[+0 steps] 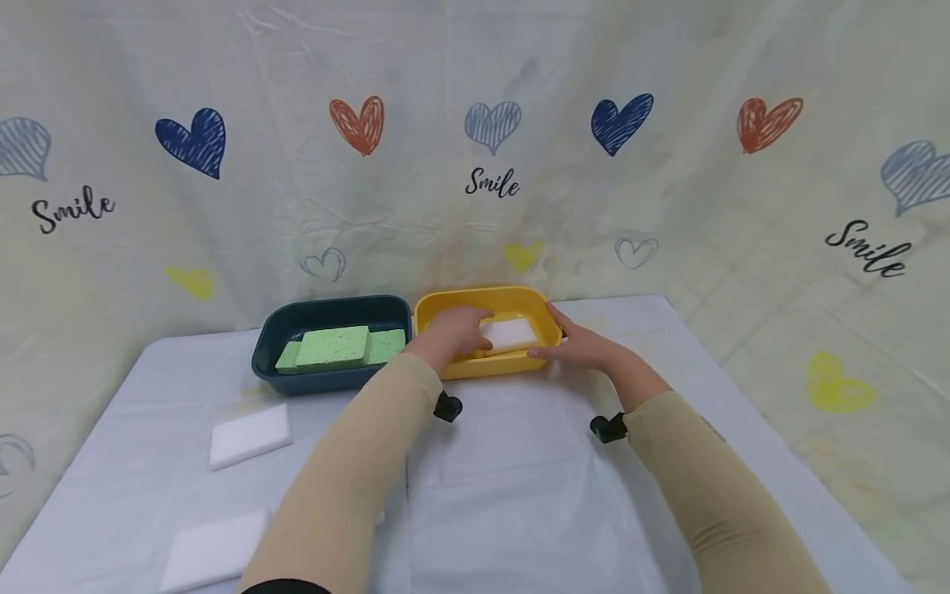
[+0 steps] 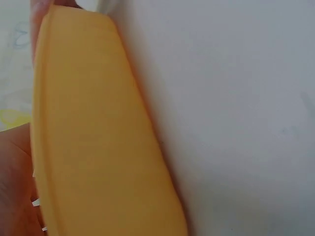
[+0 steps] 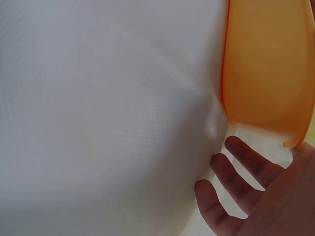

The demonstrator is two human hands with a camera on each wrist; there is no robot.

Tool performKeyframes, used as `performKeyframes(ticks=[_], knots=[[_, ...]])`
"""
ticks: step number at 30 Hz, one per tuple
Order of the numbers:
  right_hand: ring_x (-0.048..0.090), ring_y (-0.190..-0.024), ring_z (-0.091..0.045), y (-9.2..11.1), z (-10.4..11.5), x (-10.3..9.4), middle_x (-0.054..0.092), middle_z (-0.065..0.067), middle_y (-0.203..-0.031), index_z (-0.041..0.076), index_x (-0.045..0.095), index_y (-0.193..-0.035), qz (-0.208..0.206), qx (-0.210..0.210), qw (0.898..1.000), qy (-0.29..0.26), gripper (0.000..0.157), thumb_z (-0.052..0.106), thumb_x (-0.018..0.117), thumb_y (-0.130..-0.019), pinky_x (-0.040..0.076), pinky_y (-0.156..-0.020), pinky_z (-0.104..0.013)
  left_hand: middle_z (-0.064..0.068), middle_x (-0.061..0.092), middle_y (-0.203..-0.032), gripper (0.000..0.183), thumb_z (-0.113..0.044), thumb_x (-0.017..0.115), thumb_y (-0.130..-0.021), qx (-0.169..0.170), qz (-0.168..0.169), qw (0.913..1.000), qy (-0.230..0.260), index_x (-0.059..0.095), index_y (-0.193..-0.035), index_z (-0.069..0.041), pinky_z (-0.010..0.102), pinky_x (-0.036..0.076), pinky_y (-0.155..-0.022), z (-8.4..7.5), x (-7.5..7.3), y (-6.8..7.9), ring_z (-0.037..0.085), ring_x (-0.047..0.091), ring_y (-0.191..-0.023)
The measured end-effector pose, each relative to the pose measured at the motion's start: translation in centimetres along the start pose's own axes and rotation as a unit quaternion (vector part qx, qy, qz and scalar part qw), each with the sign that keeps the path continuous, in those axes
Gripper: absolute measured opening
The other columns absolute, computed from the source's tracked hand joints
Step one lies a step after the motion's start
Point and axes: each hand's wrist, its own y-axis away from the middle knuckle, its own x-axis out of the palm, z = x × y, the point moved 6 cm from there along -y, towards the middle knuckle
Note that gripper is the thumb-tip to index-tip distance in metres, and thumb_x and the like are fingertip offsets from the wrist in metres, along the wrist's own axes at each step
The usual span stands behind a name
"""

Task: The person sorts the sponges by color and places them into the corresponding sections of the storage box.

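My left hand (image 1: 451, 330) reaches down into the yellow plastic container (image 1: 482, 367), thumb and fingers at the left end of a flat white sponge (image 1: 512, 333) that lies inside. In the left wrist view the container's wall (image 2: 98, 118) hides the fingers, and only part of the palm (image 2: 15, 182) shows past the rim. Around the container's right end is my right hand (image 1: 582, 345), its thumb against the front wall and a finger along the right rim. In the right wrist view, several fingers (image 3: 246, 162) of that hand spread out fairly straight beside the container.
Left of the yellow container, close beside it, stands a dark green container (image 1: 334, 381) holding several light green sponges (image 1: 334, 346). On the table's left side lie a white sponge (image 1: 251, 436) and, nearer, another white sponge (image 1: 215, 551), partly behind my left sleeve. A printed curtain (image 1: 445, 223) hangs behind the table.
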Motion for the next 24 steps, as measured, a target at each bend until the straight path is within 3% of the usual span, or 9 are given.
performKeyframes(ticks=[11, 17, 24], knots=[[0.018, -0.145, -0.047, -0.1, 0.1, -0.1, 0.008, -0.019, -0.164, 0.030, -0.013, -0.158, 0.002, 0.002, 1.000, 0.014, 0.115, 0.065, 0.067, -0.083, 0.016, -0.113, -0.068, -0.002, 0.052, -0.146, 0.065, -0.044, 0.071, -0.091, 0.035, -0.041, 0.9985, -0.007, 0.047, -0.149, -0.027, 0.041, 0.037, -0.112, 0.2, -2.7, 2.1, 0.021, 0.047, -0.131], [0.014, -0.146, -0.047, -0.1, 0.1, -0.2, 0.003, -0.018, -0.165, 0.027, -0.013, -0.159, 0.003, 0.002, 1.000, 0.009, 0.116, 0.064, 0.067, -0.083, 0.014, -0.114, -0.066, -0.004, 0.048, -0.149, 0.065, -0.047, 0.069, -0.091, 0.060, -0.060, 0.9955, -0.042, 0.046, -0.149, -0.028, 0.041, 0.035, -0.114, 0.9, -4.3, 4.9, 0.021, 0.043, -0.137], [0.013, -0.145, -0.049, -0.4, 0.2, 0.1, 0.003, -0.020, -0.165, 0.027, -0.014, -0.158, 0.009, 0.000, 1.000, 0.016, 0.116, 0.065, 0.066, -0.084, 0.013, -0.113, -0.068, -0.001, 0.041, -0.154, 0.065, -0.049, 0.067, -0.092, 0.047, -0.063, 0.9964, -0.031, 0.045, -0.150, -0.031, 0.047, 0.035, -0.112, 3.7, -5.5, 9.0, 0.024, 0.040, -0.137]])
